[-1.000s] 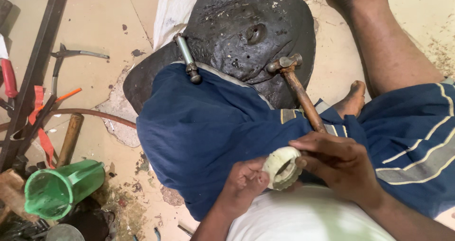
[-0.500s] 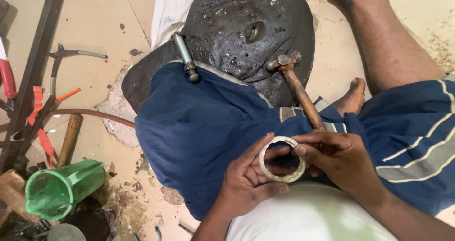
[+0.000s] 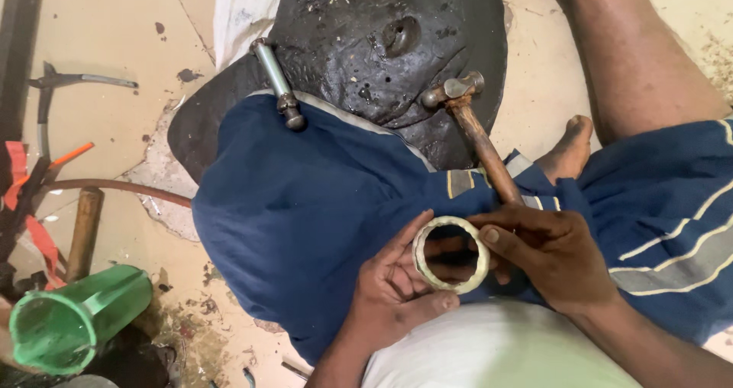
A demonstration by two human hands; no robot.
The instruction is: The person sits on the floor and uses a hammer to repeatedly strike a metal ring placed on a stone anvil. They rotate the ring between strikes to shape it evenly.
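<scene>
Both hands pinched 1 pale ring over blue cloth: left hand below, right hand beside; hammer rested nearby.

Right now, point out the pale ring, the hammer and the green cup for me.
pale ring [image 3: 419,264]: head view, on its left rim.
hammer [image 3: 481,148]: head view, on the wooden handle below the metal head.
green cup [image 3: 107,305]: head view, on its outer side wall.

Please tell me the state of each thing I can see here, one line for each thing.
pale ring: held upright, opening toward the camera.
left hand: gripping the ring.
right hand: pinching the ring's rim.
hammer: lying unheld on the dark block.
green cup: on its side.
</scene>
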